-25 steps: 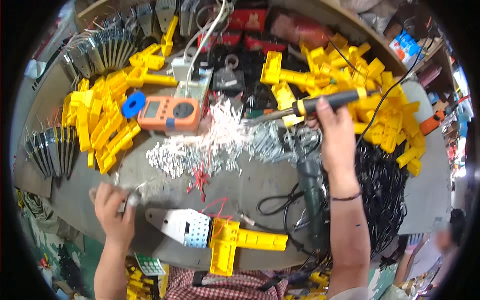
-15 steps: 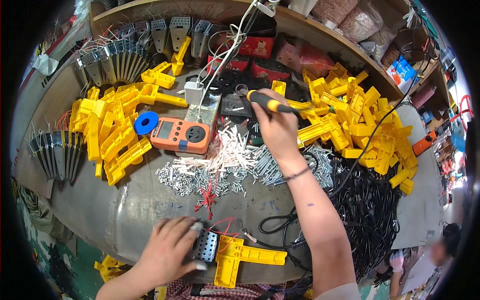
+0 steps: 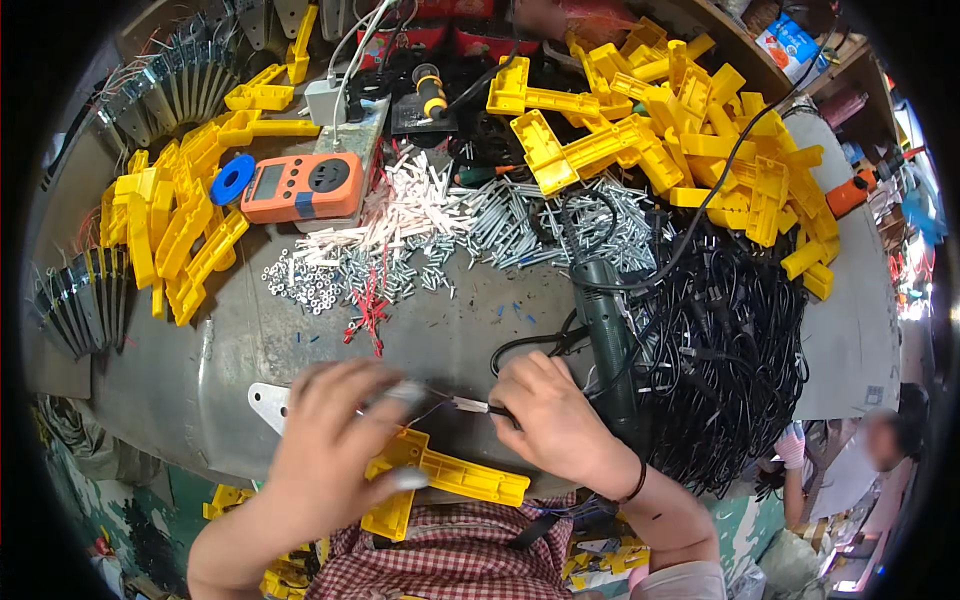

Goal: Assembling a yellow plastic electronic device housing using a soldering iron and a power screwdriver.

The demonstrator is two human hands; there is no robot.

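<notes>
My right hand point(image 3: 545, 415) pinches a black cord near its end, where a white sleeve point(image 3: 470, 404) sticks out toward the left. A thin dark wire runs from that sleeve to the fingertips of my left hand point(image 3: 340, 425). The left hand is slightly blurred, its thumb and index finger apart and both capped in pale covers. Below it is a yellow plastic housing point(image 3: 475, 478) with a long arm, near the table's front edge. A metal plate point(image 3: 268, 405) with holes pokes out behind the left hand, which hides the rest of it.
Loose screws point(image 3: 510, 225), nuts point(image 3: 300, 282) and white sleeves point(image 3: 405, 205) lie across the middle. An orange meter point(image 3: 303, 188) sits behind them. Yellow housings point(image 3: 690, 130) pile up at the right, above black cords point(image 3: 725, 370). A dark green tool point(image 3: 603, 350) lies beside my right hand.
My right hand has left the yellow-and-black handled tool at the back and come forward to the black cord. My left hand has shifted over the housing. The whole view has also shifted.
</notes>
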